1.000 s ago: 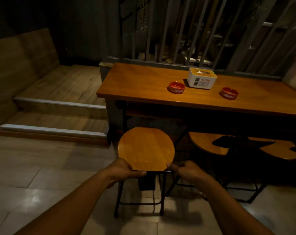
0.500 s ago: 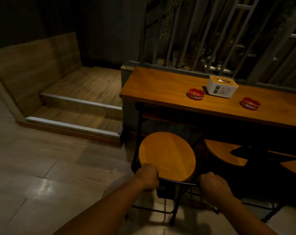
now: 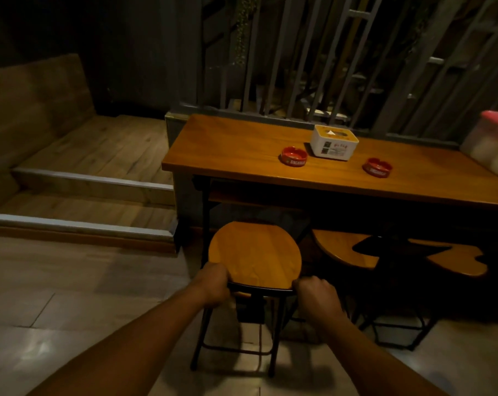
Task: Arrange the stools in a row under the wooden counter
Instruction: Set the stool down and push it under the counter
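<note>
A round wooden stool (image 3: 255, 252) on black metal legs stands at the left end of the wooden counter (image 3: 242, 150), its far edge just under the counter top. My left hand (image 3: 213, 284) grips the near left rim of the seat. My right hand (image 3: 316, 295) grips the near right rim. A second stool (image 3: 339, 247) sits under the counter to the right, partly in shadow. A third stool seat (image 3: 462, 260) shows further right, its legs mostly hidden in the dark.
On the counter stand two red ashtrays (image 3: 294, 156) (image 3: 377, 167), a white tissue box (image 3: 334, 142) and a pink-lidded container (image 3: 493, 144). Wooden steps (image 3: 85, 192) rise at the left. Metal bars (image 3: 313, 58) back the counter. Tiled floor (image 3: 56, 310) lies left of me.
The stool has gone forward toward the counter, its far edge now slipping under the top. Both hands stay on the seat rim. My view has swung back to the right.
</note>
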